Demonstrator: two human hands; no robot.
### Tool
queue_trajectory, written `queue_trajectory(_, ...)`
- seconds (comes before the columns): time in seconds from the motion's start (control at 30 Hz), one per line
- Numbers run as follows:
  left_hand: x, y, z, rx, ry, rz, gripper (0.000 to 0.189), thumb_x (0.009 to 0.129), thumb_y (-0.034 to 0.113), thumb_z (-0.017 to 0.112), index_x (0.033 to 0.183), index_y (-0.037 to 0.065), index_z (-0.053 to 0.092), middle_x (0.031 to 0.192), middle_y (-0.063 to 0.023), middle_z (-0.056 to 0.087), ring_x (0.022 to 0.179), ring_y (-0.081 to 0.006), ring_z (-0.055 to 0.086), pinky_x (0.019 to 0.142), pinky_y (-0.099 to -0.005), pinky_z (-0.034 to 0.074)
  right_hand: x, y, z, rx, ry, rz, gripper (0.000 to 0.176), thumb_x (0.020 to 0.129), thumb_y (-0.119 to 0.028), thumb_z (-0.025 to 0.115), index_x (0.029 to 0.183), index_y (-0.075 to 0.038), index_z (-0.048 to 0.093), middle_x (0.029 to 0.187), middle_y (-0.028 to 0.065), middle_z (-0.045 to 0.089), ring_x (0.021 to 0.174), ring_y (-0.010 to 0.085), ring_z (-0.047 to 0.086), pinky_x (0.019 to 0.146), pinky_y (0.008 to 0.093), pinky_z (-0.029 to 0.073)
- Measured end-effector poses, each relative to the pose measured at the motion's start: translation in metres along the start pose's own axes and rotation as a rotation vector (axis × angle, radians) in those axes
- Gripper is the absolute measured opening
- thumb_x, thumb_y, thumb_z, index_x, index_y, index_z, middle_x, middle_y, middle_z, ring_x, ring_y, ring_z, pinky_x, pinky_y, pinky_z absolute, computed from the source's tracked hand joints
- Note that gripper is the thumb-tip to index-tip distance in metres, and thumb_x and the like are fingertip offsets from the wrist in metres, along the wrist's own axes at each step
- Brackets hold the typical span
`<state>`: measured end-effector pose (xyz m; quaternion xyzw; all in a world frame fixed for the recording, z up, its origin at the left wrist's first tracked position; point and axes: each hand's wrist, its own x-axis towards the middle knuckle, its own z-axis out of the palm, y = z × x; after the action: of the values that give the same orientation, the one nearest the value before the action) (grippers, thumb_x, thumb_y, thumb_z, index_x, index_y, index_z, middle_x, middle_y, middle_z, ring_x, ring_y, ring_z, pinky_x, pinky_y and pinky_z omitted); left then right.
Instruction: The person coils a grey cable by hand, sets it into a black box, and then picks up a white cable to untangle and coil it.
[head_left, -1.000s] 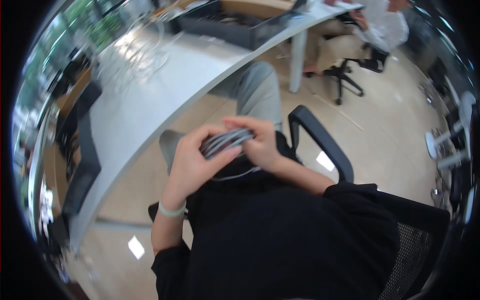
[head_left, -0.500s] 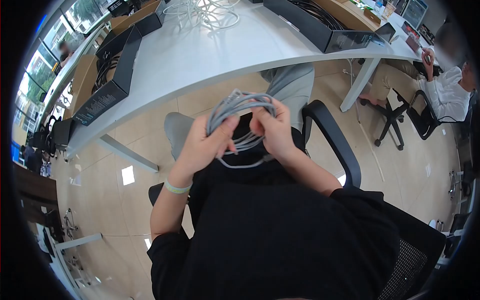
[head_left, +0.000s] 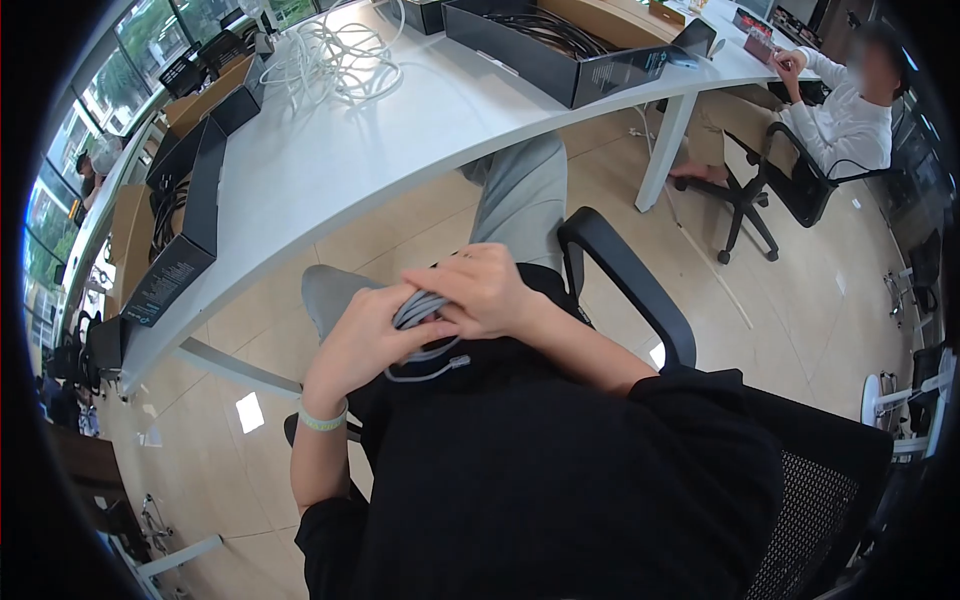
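Observation:
A coiled grey network cable (head_left: 422, 308) is bunched between my hands above my lap. My left hand (head_left: 372, 338) wraps round the coil from the left, its thumb along the lower side. Over the top and right of the bundle lies my right hand (head_left: 482, 290), fingers bent across it and touching the left hand. Much of the coil is hidden by the hands. One loose end with a clear plug (head_left: 459, 362) hangs out below, near my black shirt.
Ahead is a white table (head_left: 330, 170). It carries a tangle of white cables (head_left: 335, 60), a black box of dark cables (head_left: 575, 75) and another open box (head_left: 185, 220) on the left. A seated person (head_left: 840, 120) is at right. A chair armrest (head_left: 640, 290) stands beside me.
My hands have come together and lower, with the right hand now folded over the coil. The coil looks more tightly bunched. The camera view has shifted to the right.

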<state>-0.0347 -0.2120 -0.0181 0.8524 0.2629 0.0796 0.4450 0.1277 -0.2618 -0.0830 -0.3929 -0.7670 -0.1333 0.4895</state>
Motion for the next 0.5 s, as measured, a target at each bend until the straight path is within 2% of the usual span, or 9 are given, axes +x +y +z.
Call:
queue_trajectory(0.07,0.006,-0.002,-0.003,0.008,-0.001,0.094,0.029,0.073,0.025,0.068,0.076,-0.001,0.056,0.056,-0.0036,0.053,0.047,-0.0104,0.046,0.045,-0.0233,0.037,-0.002,0.002,0.002,0.031,0.069,0.030,0.034,0.063,-0.010,0.060,0.096,-0.002,0.060,0.060,0.0072,0.053,0.044,0.0166,0.049,0.044,0.0261,0.040)
queue_trajectory(0.13,0.011,-0.004,-0.006,-0.101,0.023,0.160,0.020,0.069,0.013,0.070,0.072,0.002,0.053,0.064,-0.0005,0.052,0.057,-0.0057,0.046,0.051,-0.0198,0.036,-0.003,0.001,0.002,0.207,0.301,0.237,0.025,0.066,-0.005,0.058,0.091,-0.003,0.059,0.054,0.0035,0.050,0.041,0.0145,0.046,0.041,0.0244,0.036)
queue_trajectory(0.17,0.013,-0.011,-0.010,-0.134,0.008,0.156,0.019,0.070,0.011,0.069,0.077,0.002,0.054,0.068,0.0000,0.052,0.063,-0.0053,0.046,0.057,-0.0195,0.037,-0.003,-0.002,0.000,0.200,0.301,0.237,0.025,0.066,-0.005,0.058,0.091,-0.003,0.059,0.054,0.0035,0.050,0.041,0.0145,0.046,0.041,0.0244,0.036)
queue_trajectory(0.23,0.015,-0.010,-0.008,-0.224,0.069,0.180,0.022,0.071,0.017,0.069,0.080,0.003,0.055,0.066,0.0004,0.052,0.058,-0.0052,0.044,0.053,-0.0194,0.036,-0.002,-0.011,-0.008,0.728,0.621,0.861,0.013,0.074,-0.004,0.056,0.087,-0.002,0.057,0.052,0.0006,0.046,0.039,0.0086,0.040,0.041,0.0227,0.034)
queue_trajectory(0.27,0.017,-0.011,-0.007,-0.313,0.136,0.197,0.026,0.073,0.022,0.069,0.082,0.003,0.055,0.064,0.0008,0.051,0.053,-0.0051,0.043,0.049,-0.0193,0.035,-0.002,-0.009,-0.010,0.720,0.626,0.864,0.013,0.074,-0.004,0.056,0.087,-0.002,0.057,0.052,0.0006,0.046,0.039,0.0086,0.040,0.041,0.0227,0.034)
queue_trajectory(0.33,0.034,-0.030,0.006,-0.356,0.148,0.314,0.022,0.079,0.019,0.062,0.087,0.001,0.052,0.066,0.0000,0.052,0.053,-0.0050,0.046,0.048,-0.0194,0.038,-0.002,-0.001,-0.013,0.994,0.723,0.889,0.006,0.075,-0.003,0.056,0.081,-0.003,0.056,0.053,-0.0019,0.044,0.040,0.0048,0.037,0.043,0.0216,0.032)
queue_trajectory(0.4,0.046,-0.034,0.017,-0.743,0.168,0.488,0.017,0.086,0.016,0.052,0.089,0.000,0.049,0.061,0.0004,0.049,0.049,-0.0061,0.046,0.046,-0.0200,0.039,-0.005,-0.002,-0.009,1.093,0.731,0.937,0.005,0.076,-0.002,0.054,0.081,-0.004,0.053,0.053,-0.0021,0.041,0.041,0.0060,0.034,0.047,0.0222,0.033)
queue_trajectory(0.43,0.046,-0.035,0.016,-0.744,0.163,0.492,0.017,0.086,0.016,0.052,0.089,0.000,0.049,0.061,0.0004,0.049,0.049,-0.0061,0.046,0.046,-0.0200,0.039,-0.006,-0.004,-0.003,1.256,0.758,0.984,0.005,0.077,-0.003,0.053,0.081,-0.004,0.052,0.053,-0.0023,0.038,0.040,0.0068,0.033,0.048,0.0229,0.034)
queue_trajectory(0.5,0.046,-0.036,0.015,-1.121,0.062,0.311,0.023,0.091,0.021,0.043,0.090,-0.002,0.046,0.057,0.0009,0.043,0.046,-0.0077,0.044,0.044,-0.0207,0.040,-0.008,-0.006,0.003,1.498,0.748,1.031,0.005,0.080,-0.004,0.048,0.084,-0.005,0.049,0.054,-0.0022,0.034,0.043,0.0087,0.032,0.053,0.0251,0.035)
